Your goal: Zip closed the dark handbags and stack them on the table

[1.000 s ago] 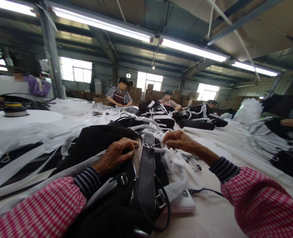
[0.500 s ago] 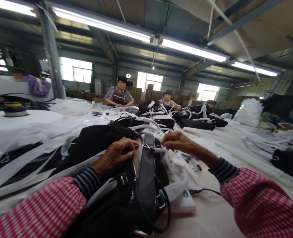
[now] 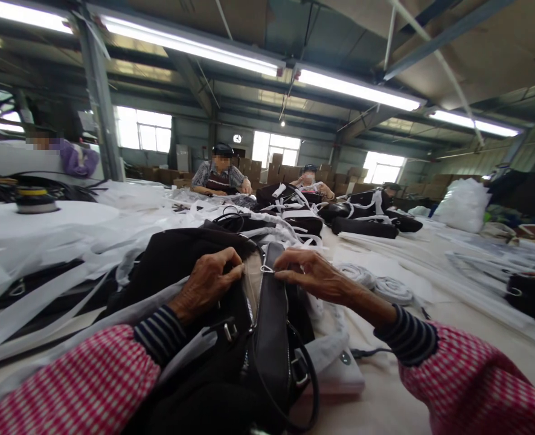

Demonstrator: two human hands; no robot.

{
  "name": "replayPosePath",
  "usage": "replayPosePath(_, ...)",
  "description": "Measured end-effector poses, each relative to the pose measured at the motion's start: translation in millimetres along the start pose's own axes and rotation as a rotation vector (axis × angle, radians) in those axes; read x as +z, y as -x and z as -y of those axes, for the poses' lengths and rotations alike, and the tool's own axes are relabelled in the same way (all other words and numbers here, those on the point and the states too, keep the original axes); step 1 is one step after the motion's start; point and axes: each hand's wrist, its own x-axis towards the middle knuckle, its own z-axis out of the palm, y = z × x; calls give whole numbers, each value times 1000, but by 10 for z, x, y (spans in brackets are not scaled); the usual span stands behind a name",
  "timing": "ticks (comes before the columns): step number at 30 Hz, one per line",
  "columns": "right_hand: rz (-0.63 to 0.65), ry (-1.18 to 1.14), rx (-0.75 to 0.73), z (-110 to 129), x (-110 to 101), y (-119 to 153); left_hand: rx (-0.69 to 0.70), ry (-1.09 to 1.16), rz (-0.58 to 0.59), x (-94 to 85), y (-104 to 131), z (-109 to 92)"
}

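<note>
A black bag lies in front of me, its zipped top partly open and a pale lining showing in the gap. My left hand is closed in a pinch at the left edge of that opening. Across from it, my right hand pinches at a silver wire-like loop over the dark flat band on the bag's top. Its fingertips partly hide what they grip. Beside the band run a silver zip and a thin black handle.
Wrapped coiled straps and a white box-like pad lie right of the bag. White wrapping strips cover the left. Other black bags lie farther off. Co-workers sit across the table.
My right hand has moved left and closer to the silver loop; the thin line stretched between them no longer shows. My left hand stays at the opening. A co-worker opposite has raised a hand.
</note>
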Motion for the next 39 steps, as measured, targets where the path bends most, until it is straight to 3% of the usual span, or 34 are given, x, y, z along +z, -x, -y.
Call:
replayPosePath(10,-85,267,-69,81,278,-120,-126,132,49,-90,-44,-50)
replayPosePath(25,6,429,-43,279,241,-255,-239,327,105,-30,-15,-9)
replayPosePath(39,16,380,-24,264,298,-323,-177,391,126,-34,6,16)
